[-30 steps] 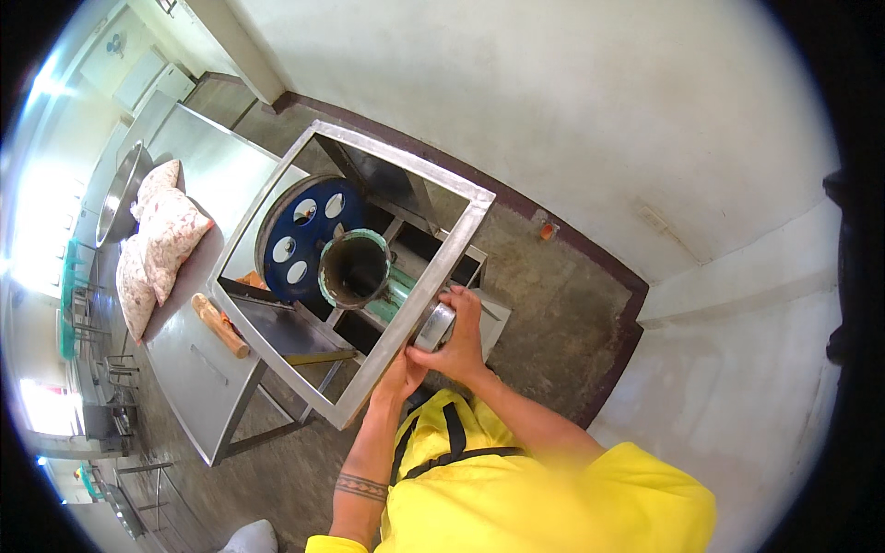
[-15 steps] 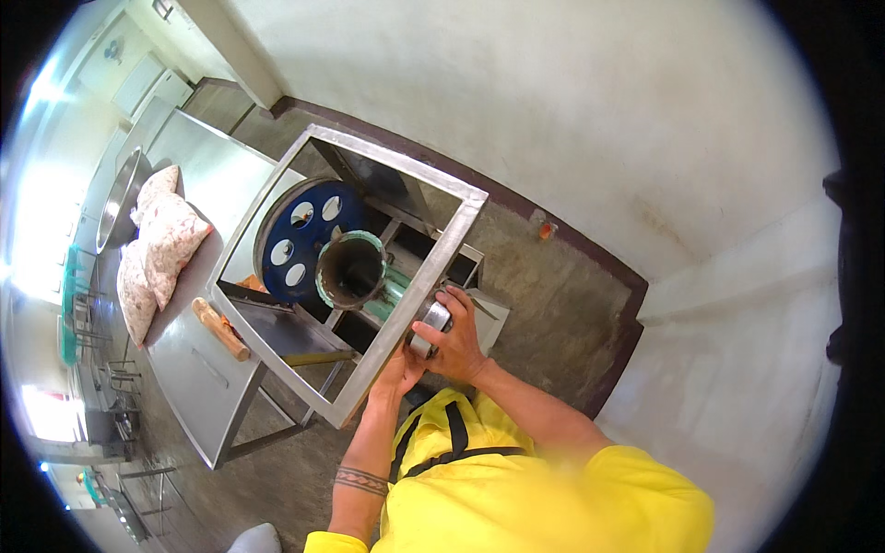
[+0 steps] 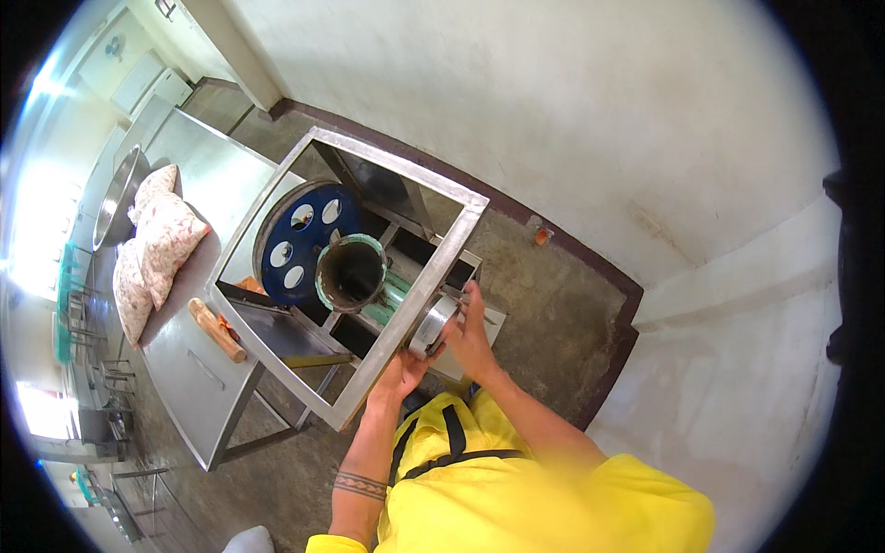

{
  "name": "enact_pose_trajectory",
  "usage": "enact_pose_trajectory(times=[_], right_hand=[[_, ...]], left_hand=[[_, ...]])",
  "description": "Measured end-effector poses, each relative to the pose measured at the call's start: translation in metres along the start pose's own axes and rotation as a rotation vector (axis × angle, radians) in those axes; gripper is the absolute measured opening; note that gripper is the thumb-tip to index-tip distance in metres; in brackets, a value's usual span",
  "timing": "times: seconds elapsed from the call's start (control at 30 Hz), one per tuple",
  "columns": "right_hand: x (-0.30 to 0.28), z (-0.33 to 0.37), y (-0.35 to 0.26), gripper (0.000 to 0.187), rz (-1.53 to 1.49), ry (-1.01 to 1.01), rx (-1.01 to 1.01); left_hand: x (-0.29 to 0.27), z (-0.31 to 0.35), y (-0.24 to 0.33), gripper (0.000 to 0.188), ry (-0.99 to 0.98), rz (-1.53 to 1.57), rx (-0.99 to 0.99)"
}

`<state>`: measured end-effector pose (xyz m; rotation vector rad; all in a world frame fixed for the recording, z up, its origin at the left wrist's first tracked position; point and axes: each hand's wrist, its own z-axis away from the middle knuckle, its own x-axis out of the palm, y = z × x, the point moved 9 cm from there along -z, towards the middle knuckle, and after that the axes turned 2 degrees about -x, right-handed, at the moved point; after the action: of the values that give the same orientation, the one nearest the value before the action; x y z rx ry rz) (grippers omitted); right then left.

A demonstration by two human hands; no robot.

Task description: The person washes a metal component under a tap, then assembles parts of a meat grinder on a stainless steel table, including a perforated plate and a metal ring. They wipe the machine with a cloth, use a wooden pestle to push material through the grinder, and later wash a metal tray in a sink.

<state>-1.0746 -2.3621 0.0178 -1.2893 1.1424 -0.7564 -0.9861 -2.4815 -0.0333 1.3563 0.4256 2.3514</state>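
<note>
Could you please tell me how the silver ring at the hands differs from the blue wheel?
The silver ring is bare-metal coloured, the blue wheel blue. The ring looks clearly smaller than the wheel. The right hand touches the ring; neither hand touches the wheel. Both look round.

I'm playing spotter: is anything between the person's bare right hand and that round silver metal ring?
Nothing visible is: the bare right hand touches the round silver metal ring directly. The grey rectangular metal frame runs along the ring's left side in this view, not between them.
</note>
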Motion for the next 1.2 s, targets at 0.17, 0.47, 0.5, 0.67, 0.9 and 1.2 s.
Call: enact_pose_trajectory(times=[0.17, 0.47, 0.5, 0.67, 0.9, 1.2], right_hand=[[0.007, 0.014, -0.025, 0.091, 0.019, 0.086, -0.232], [-0.005, 0.070, 0.008, 0.100, -0.102, -0.316, 0.361], [-0.026, 0.063, -0.014, 0.102, 0.149, -0.113, 0.080], [0.017, 0.021, -0.047, 0.099, 0.314, -0.086, -0.377], [0.066, 0.084, 0.040, 0.095, -1.071, -0.280, 1.226], [0.031, 0.029, -0.045, 0.113, 0.526, -0.156, -0.435]], left_hand=[[-0.011, -0.002, 0.005, 0.051, -0.072, -0.142, 0.039], [-0.066, 0.031, 0.018, 0.064, -0.010, -0.304, 0.070], [-0.073, 0.048, 0.017, 0.066, -0.020, -0.314, 0.103], [-0.114, 0.090, 0.003, 0.064, 0.010, -0.305, 0.021], [-0.199, 0.155, 0.037, 0.038, 0.458, -0.244, 0.183], [-0.422, 0.250, 0.288, 0.031, 1.240, -0.812, 0.689]])
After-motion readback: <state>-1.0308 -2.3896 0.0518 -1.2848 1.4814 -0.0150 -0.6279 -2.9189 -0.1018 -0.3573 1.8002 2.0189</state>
